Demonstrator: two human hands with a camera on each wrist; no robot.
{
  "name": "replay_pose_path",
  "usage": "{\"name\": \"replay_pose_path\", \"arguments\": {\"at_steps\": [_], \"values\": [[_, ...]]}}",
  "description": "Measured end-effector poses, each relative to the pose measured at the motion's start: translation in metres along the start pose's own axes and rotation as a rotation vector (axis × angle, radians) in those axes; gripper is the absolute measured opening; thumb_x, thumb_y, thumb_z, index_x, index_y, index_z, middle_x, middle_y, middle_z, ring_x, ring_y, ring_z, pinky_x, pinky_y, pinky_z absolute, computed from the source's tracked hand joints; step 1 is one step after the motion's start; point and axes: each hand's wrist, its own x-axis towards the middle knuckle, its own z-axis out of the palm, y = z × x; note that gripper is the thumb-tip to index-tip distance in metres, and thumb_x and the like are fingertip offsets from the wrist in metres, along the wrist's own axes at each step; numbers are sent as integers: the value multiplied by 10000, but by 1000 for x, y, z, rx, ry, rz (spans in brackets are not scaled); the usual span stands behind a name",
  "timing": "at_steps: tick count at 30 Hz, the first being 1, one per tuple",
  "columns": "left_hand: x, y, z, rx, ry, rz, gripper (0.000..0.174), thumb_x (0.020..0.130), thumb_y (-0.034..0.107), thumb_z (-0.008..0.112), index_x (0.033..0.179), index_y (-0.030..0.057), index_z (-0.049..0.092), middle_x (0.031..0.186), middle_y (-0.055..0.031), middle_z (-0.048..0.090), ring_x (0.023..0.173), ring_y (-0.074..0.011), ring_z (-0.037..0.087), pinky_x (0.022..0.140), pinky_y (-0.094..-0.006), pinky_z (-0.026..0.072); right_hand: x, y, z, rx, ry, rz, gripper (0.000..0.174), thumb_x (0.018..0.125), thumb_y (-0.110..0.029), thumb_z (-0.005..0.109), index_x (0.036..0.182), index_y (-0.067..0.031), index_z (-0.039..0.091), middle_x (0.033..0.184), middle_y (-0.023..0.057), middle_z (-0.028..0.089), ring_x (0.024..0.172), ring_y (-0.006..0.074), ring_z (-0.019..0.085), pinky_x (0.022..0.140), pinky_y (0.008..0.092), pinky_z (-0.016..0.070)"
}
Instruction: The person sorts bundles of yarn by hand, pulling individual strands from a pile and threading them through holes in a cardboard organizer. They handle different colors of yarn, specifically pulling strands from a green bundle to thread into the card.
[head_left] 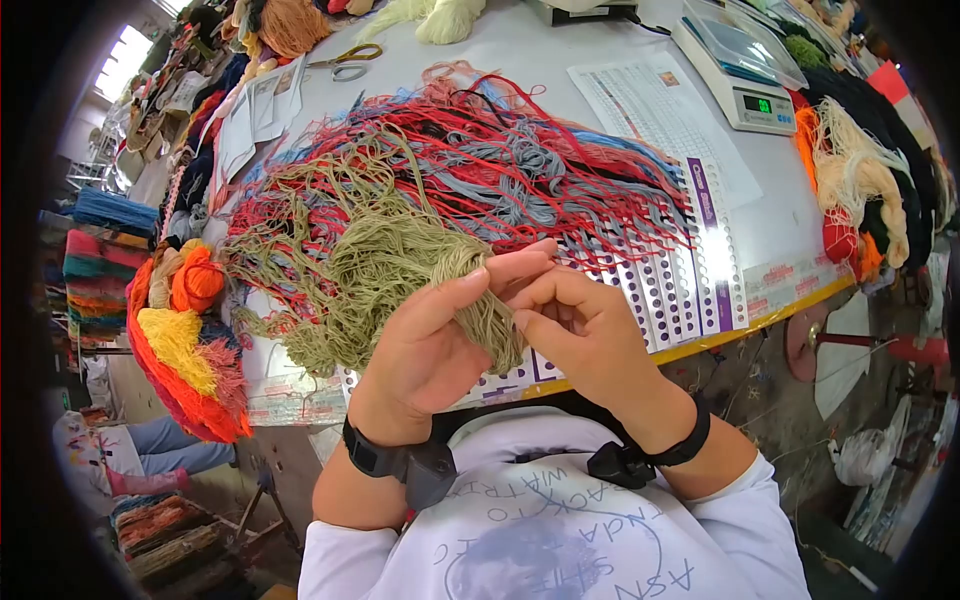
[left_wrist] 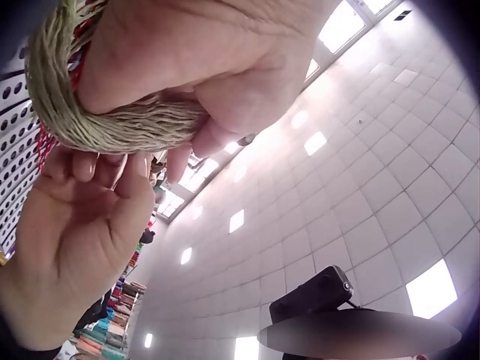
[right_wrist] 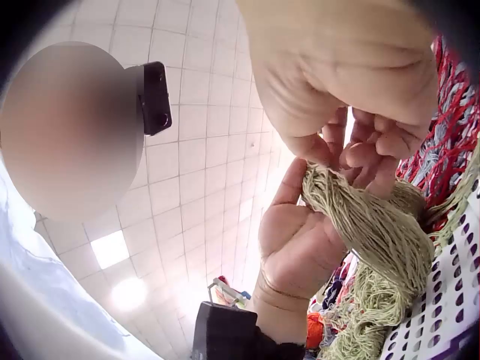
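Observation:
A thick hank of olive-green yarn (head_left: 390,260) lies heaped over the cards, and its near end loops up into my hands. My left hand (head_left: 430,335) holds this looped end, with the strands passing between thumb and fingers, as the left wrist view also shows in the bunched yarn (left_wrist: 127,127). Close against it, my right hand (head_left: 590,325) has thumb and forefinger pinched together at the yarn's edge. In the right wrist view the right fingertips (right_wrist: 319,150) meet at the top of the bunch, above the left palm (right_wrist: 300,251).
Red, blue and grey threads (head_left: 500,150) hang from punched white cards (head_left: 715,250) on the table. Scissors (head_left: 350,58), paper sheets (head_left: 660,110) and a digital scale (head_left: 740,90) sit farther back. Coloured yarn hanks (head_left: 190,340) hang at the left edge, with more yarn (head_left: 860,190) at right.

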Motion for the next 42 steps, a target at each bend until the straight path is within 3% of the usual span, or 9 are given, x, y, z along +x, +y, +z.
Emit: {"name": "replay_pose_path", "arguments": {"at_steps": [4,20,28,33,36,38,39,41,42], "values": [[0,1,-1,74,10,13,570,934,301,368,1353,-85,338,1393,-172,392,1243,-255,428,1044,-381,325,0,2,-3,195,-45,87,39,829,-34,591,861,-12,588,827,-10,544,628,17,486,553,173,384],[-3,6,-8,146,66,37,501,936,274,388,1287,-80,436,1264,-157,515,1161,-242,489,1001,-384,367,0,1,4,93,45,27,59,792,-59,650,830,-23,623,759,-29,557,652,36,485,585,202,394],[-1,14,-9,415,123,81,370,928,217,482,1135,-78,566,656,1,489,661,-106,475,775,-314,434,0,-12,-9,342,-18,172,58,831,-39,594,865,7,602,821,81,656,788,124,613,749,256,480],[-3,28,-17,383,14,12,304,877,180,573,1071,-52,597,570,29,435,507,-68,430,648,-238,463,-2,-13,-34,568,-148,286,120,832,-61,597,923,17,588,823,86,649,825,142,608,801,270,463],[-14,58,-47,604,-37,-189,197,854,142,574,961,-20,607,557,32,450,441,-57,398,435,-213,376,-18,-50,-69,235,-380,413,176,799,-75,638,947,20,626,867,87,645,827,125,595,763,242,460],[-29,87,-96,542,72,-69,120,861,135,559,872,20,591,543,48,408,408,-45,355,373,-206,298,-39,-69,-125,-12,-195,387,123,763,-38,650,870,22,657,835,48,640,792,117,581,695,247,465],[-39,105,-126,429,138,39,101,874,135,545,847,42,573,531,60,367,394,-32,318,361,-205,265,-56,-62,-167,-486,-114,-92,74,787,-48,636,830,7,660,802,18,620,749,120,576,656,244,458],[-53,144,-149,177,312,209,138,929,143,479,830,57,524,546,65,308,402,-18,273,371,-187,250,-87,-60,-266,264,330,-30,103,895,-105,550,958,-55,615,686,-20,488,580,75,446,586,226,414],[-63,158,-162,34,340,277,150,947,145,453,855,48,519,559,66,300,409,-13,264,376,-181,249,-96,-79,-302,325,838,-24,141,919,-103,515,1041,-51,566,630,-25,393,506,68,352,526,220,369]]}}
